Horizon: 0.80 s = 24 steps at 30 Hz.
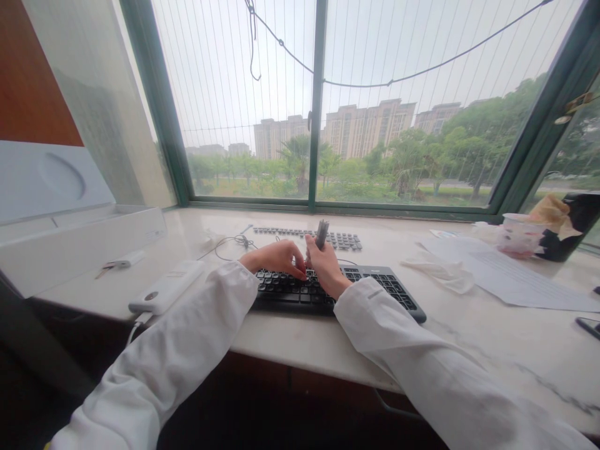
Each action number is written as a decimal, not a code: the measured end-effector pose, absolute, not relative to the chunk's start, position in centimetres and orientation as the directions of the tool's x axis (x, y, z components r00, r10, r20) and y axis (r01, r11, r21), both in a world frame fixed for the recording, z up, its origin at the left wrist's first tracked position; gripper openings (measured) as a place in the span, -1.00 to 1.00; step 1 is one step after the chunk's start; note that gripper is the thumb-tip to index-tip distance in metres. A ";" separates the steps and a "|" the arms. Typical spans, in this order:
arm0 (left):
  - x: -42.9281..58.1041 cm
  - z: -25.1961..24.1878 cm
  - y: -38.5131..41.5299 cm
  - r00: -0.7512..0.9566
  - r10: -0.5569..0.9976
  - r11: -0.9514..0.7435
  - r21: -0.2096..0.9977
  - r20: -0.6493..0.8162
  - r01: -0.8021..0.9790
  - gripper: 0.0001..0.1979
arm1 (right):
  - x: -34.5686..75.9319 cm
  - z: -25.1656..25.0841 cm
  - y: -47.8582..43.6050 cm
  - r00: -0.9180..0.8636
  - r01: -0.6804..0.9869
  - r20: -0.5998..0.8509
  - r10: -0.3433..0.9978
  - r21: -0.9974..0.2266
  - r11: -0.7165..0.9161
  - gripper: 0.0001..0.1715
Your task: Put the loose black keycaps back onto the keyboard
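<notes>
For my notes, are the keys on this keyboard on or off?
On, where visible: the keyboard shows rows of black keys beside the right hand; beneath that hand cannot be seen.

1 left hand (276,259) | 1 right hand (327,267) | 1 black keybd (290,292) | 1 grey tool (321,233) | 1 pwr bank (166,287)

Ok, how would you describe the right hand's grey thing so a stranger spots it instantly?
On the pale stone counter, find the black keyboard. Above it, the right hand grips a short grey stick upright, the only thing held up in the air.
</notes>
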<state>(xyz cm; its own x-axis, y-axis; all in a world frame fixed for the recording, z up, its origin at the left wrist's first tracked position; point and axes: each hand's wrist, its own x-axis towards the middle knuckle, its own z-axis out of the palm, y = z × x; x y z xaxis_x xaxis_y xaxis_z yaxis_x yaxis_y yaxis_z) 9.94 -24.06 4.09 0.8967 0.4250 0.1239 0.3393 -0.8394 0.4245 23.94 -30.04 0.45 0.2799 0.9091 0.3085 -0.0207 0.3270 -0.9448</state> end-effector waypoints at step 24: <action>9.8 4.0 -24.3 0.921 0.319 -0.868 0.459 0.224 0.189 -0.92 | 22.8 0.4 -32.1 -0.089 0.349 0.696 0.713 -0.649 0.676 -0.57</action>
<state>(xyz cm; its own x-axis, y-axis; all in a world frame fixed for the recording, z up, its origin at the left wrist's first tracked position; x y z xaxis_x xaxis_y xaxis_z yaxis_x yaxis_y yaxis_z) 9.81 -24.31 3.96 0.9209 0.3189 0.2241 0.1888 -0.8680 0.4593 22.78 -32.08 0.45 -0.0887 0.7128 0.6957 0.3492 0.6764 -0.6485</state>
